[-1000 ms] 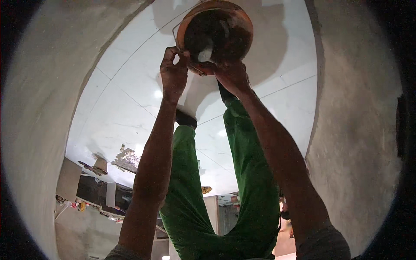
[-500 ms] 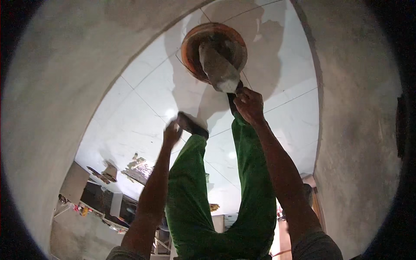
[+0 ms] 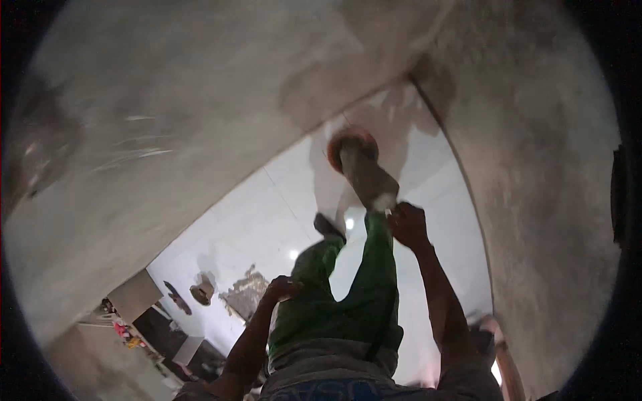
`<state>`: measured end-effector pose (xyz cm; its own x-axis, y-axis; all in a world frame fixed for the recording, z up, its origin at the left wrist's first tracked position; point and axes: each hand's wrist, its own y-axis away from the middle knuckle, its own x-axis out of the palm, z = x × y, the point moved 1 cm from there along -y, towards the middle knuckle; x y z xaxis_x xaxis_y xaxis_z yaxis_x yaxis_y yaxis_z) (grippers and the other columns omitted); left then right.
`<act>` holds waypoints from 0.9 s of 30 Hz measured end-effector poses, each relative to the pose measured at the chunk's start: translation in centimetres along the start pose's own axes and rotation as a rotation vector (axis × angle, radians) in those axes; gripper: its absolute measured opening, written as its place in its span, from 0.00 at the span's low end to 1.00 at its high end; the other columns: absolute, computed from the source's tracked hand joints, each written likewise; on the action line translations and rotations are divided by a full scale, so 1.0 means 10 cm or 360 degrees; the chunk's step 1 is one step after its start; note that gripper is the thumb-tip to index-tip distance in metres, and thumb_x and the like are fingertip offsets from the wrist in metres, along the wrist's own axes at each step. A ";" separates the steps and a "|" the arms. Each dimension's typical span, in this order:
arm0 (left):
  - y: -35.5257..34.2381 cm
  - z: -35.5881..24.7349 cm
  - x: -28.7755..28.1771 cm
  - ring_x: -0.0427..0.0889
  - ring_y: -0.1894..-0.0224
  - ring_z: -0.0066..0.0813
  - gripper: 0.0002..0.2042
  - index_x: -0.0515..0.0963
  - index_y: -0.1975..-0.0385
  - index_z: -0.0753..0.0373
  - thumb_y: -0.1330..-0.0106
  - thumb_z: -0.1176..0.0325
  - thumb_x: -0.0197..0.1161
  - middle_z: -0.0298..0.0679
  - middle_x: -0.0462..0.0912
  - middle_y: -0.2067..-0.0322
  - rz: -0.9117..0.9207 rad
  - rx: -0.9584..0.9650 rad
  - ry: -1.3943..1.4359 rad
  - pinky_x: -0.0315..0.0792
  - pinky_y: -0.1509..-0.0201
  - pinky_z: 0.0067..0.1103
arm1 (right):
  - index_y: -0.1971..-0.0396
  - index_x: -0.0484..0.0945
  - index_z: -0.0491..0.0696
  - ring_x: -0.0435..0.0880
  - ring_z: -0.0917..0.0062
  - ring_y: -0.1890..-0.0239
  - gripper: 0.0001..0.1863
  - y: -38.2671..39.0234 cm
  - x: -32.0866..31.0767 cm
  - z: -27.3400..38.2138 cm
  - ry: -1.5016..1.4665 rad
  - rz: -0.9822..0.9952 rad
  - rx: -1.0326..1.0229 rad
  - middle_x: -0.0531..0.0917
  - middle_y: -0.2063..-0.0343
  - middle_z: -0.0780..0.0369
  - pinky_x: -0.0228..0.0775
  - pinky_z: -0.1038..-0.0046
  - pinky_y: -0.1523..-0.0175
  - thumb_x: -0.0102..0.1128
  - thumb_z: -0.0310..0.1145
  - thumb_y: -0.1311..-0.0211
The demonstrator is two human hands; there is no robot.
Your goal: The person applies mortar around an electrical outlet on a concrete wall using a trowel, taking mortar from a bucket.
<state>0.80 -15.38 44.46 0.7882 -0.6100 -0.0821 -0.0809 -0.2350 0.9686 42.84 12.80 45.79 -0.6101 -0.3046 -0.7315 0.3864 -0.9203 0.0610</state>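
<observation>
Two grey walls point(image 3: 167, 154) flank hands point(image 3: 409, 226), trowel point(image 3: 366, 175), orange pan point(image 3: 352, 144).

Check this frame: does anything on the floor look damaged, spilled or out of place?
Yes. On the white tiled floor, left of the person's green trouser legs, a ragged dark patch looks like broken tile or debris. The right hand holds a grey trowel-like tool over an orange bowl; nothing there looks spilled.

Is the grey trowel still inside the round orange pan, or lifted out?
Out. The right hand holds the grey trowel in front of the round orange pan on the white tiled floor; load unclear.
</observation>
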 end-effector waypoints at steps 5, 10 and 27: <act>0.62 -1.20 -0.72 0.88 0.52 0.39 0.16 0.84 0.50 0.61 0.26 0.57 0.63 0.46 0.88 0.54 -0.1005 0.1022 0.0479 0.81 0.45 0.30 | 0.74 0.77 0.46 0.81 0.55 0.75 0.09 0.04 -1.00 0.86 0.0088 -0.0097 -0.0253 0.79 0.78 0.54 0.73 0.57 0.70 0.67 0.34 0.43; 1.96 -2.70 -1.42 0.84 0.46 0.36 0.20 0.74 0.41 0.74 0.24 0.64 0.62 0.50 0.84 0.48 -0.1066 0.1780 0.1525 0.77 0.36 0.33 | 0.75 0.79 0.49 0.82 0.63 0.75 0.06 -0.14 -2.28 1.76 0.0251 -0.0283 -0.0315 0.80 0.78 0.59 0.72 0.60 0.69 0.69 0.32 0.46; 3.71 -3.57 -2.19 0.83 0.41 0.37 0.31 0.71 0.35 0.67 0.27 0.48 0.65 0.48 0.82 0.43 -0.1427 0.2108 0.2029 0.71 0.36 0.29 | 0.70 0.75 0.46 0.70 0.82 0.80 0.17 -1.84 -4.01 3.87 -0.0021 -0.0233 -0.0955 0.74 0.84 0.67 0.67 0.74 0.72 0.75 0.41 0.41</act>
<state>2.28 16.25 90.57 0.6958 0.5923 0.4062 0.6536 -0.7567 -0.0164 33.40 32.39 100.29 -0.6930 -0.1921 -0.6949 0.6177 -0.6552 -0.4349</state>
